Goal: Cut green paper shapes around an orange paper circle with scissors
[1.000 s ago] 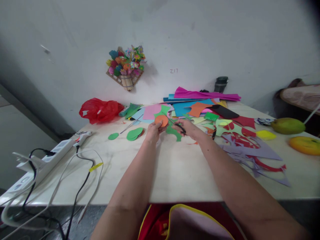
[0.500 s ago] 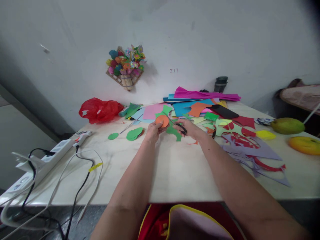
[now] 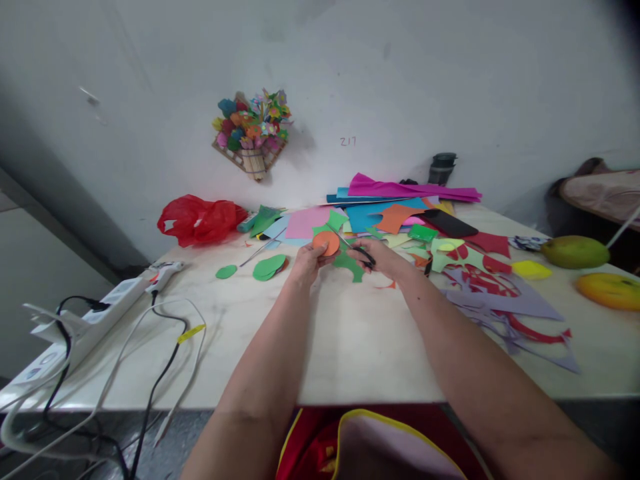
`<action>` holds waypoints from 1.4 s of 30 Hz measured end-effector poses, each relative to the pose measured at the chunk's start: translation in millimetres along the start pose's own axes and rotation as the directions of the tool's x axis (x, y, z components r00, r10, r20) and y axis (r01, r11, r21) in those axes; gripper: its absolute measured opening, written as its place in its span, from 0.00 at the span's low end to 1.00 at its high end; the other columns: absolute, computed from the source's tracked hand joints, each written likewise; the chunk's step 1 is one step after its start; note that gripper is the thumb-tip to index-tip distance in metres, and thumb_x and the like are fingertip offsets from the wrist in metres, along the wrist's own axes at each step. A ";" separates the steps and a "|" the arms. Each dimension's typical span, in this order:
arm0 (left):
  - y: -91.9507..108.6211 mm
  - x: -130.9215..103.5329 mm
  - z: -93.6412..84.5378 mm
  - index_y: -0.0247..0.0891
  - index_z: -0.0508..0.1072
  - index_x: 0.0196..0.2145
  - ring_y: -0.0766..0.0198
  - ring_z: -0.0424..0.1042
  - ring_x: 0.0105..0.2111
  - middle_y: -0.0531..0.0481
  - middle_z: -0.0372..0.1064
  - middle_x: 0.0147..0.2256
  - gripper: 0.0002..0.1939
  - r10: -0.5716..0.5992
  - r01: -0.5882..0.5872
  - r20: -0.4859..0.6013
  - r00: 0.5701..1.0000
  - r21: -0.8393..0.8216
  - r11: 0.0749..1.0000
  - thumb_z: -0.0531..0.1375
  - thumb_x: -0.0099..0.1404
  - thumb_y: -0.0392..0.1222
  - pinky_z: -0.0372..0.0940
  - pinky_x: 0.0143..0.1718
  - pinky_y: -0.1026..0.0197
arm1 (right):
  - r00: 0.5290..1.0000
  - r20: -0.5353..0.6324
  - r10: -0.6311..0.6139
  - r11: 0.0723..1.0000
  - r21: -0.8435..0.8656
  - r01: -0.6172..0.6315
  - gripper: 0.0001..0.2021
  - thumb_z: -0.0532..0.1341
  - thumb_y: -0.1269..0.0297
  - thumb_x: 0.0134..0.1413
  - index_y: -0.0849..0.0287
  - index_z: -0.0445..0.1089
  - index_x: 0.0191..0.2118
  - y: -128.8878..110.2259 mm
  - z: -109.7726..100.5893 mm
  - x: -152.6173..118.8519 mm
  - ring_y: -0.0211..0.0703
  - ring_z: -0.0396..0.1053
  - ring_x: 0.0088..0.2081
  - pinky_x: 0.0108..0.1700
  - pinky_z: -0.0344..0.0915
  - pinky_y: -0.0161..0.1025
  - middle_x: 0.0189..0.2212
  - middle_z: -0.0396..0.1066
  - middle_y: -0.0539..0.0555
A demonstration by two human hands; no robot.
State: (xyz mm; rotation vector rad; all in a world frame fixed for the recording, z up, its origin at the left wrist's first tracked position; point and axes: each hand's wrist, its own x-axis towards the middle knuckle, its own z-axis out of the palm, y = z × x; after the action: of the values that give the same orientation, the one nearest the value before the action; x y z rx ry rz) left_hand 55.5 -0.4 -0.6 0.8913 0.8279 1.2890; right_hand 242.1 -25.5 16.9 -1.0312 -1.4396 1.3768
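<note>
An orange paper circle (image 3: 327,243) is pinched in my left hand (image 3: 306,265), with the thumb on top of it. Green paper (image 3: 337,219) shows behind its upper edge and seems to be held together with it. My right hand (image 3: 384,259) is closed around the black handles of a pair of scissors (image 3: 369,257), whose blades point up and left to the green paper at the circle's right edge. Below the blades is a cut green piece (image 3: 350,265); whether it joins the held paper I cannot tell. Cut green ovals (image 3: 269,267) lie left of my left hand.
Colored sheets (image 3: 310,221) and a dark phone-like slab (image 3: 450,223) lie behind my hands. Red and purple scraps (image 3: 525,297) spread at right, near two mango-like fruits (image 3: 575,252). A red plastic bag (image 3: 200,220) and a power strip (image 3: 95,327) with cables are at left.
The orange circle and the green paper behind it have shifted slightly right in my left hand. The right hand and scissors have barely moved.
</note>
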 end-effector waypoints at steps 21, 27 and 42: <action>3.8 -1.4 -2.3 0.28 0.77 0.39 0.56 0.81 0.33 0.38 0.79 0.34 0.07 -0.027 0.028 -0.008 1.000 0.026 0.999 0.64 0.61 0.32 0.74 0.31 0.64 | 1.000 -0.005 -0.006 0.999 -0.039 0.006 0.08 0.64 0.64 0.45 0.60 0.69 0.33 -7.5 0.9 -4.7 0.33 0.52 0.13 0.15 0.47 0.33 0.13 0.61 0.45; 2.1 2.4 -8.0 0.28 0.77 0.41 0.54 0.81 0.35 0.38 0.79 0.35 0.11 -0.053 0.053 0.007 0.999 0.007 0.999 0.66 0.60 0.33 0.76 0.34 0.61 | 0.999 0.031 -0.030 0.998 -0.055 0.031 0.10 0.64 0.61 0.43 0.60 0.69 0.32 -5.7 -0.9 -4.8 0.32 0.51 0.14 0.16 0.46 0.32 0.12 0.60 0.44; 6.8 1.3 -10.3 0.26 0.76 0.42 0.54 0.81 0.35 0.37 0.79 0.36 0.10 -0.091 0.091 0.018 0.996 0.032 0.995 0.62 0.62 0.30 0.75 0.31 0.62 | 1.000 0.013 -0.013 0.999 -0.036 0.014 0.14 0.67 0.57 0.42 0.59 0.68 0.33 0.3 -3.2 -0.5 0.32 0.52 0.15 0.16 0.47 0.33 0.14 0.59 0.44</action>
State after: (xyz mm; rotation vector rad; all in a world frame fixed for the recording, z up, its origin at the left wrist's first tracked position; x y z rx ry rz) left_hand 43.4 2.2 1.0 0.8799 0.8656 1.1893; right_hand 245.3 -25.1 16.6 -1.0361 -1.4829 1.3540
